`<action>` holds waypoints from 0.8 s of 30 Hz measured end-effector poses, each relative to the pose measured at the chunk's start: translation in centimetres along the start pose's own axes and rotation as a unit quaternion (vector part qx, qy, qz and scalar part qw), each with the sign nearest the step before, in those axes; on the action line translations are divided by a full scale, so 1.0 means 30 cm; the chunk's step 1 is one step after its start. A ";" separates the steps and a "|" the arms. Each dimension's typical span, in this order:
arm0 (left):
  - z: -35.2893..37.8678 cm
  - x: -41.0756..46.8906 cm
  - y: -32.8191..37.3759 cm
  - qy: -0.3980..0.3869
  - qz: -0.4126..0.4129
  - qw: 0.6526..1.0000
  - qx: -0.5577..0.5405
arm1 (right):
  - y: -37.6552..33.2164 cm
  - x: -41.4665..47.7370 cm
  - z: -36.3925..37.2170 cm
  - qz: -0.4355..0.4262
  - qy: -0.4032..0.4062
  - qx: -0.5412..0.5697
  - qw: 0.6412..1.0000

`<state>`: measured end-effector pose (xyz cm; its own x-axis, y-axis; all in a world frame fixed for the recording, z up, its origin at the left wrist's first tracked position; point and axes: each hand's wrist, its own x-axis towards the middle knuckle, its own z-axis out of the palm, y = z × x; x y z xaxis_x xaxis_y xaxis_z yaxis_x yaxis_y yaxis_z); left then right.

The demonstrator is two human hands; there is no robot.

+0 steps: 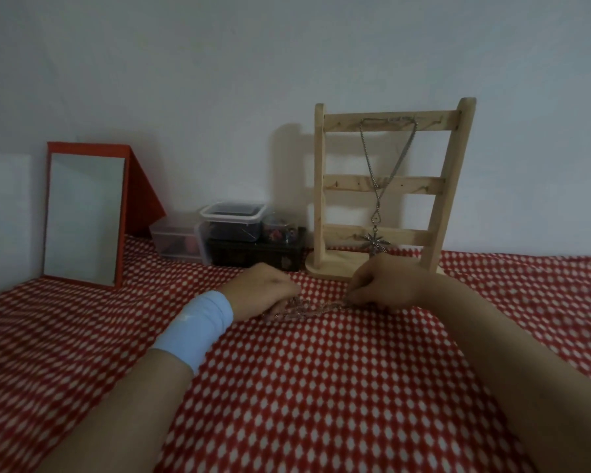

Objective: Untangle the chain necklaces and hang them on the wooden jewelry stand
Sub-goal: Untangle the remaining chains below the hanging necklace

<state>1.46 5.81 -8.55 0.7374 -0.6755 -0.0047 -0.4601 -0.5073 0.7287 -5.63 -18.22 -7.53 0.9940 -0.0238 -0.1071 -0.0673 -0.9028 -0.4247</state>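
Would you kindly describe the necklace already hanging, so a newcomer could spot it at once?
Find the ladder-like wooden jewelry stand on the red-and-white patterned cloth, right of centre. From its top rail hangs a silver chain necklace ending in a star-shaped pendant near the lowest rail. Unlike the tangled chains lying between the left hand and right hand, it hangs clear of the cloth.

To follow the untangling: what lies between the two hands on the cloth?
In the head view, a tangled chain lies between the left hand and right hand, on the cloth.
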 end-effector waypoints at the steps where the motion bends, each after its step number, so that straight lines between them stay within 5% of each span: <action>1: -0.012 -0.002 -0.008 -0.023 -0.022 0.997 0.067 | -0.005 -0.004 0.000 0.005 -0.003 0.021 1.000; 5: -0.019 -0.007 0.012 -0.078 -0.077 0.972 0.209 | -0.033 -0.023 0.000 0.006 -0.031 0.127 0.991; 9: 0.003 -0.004 0.076 -0.027 -0.041 0.945 0.322 | -0.047 -0.030 0.014 -0.008 -0.033 0.222 0.974; 17: 0.054 0.074 0.101 0.060 0.075 0.995 0.025 | -0.048 -0.020 0.031 -0.016 0.007 0.374 0.927; 24: 0.087 0.108 0.030 0.069 0.080 0.988 -0.112 | -0.019 0.005 0.045 0.038 0.084 0.304 0.948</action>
<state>2.15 1.76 -9.69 0.7322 -0.6496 0.2045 -0.4656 -0.2583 0.8465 -5.55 -17.13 -8.50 0.9806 -0.1925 -0.0359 -0.1265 -0.4829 -0.8665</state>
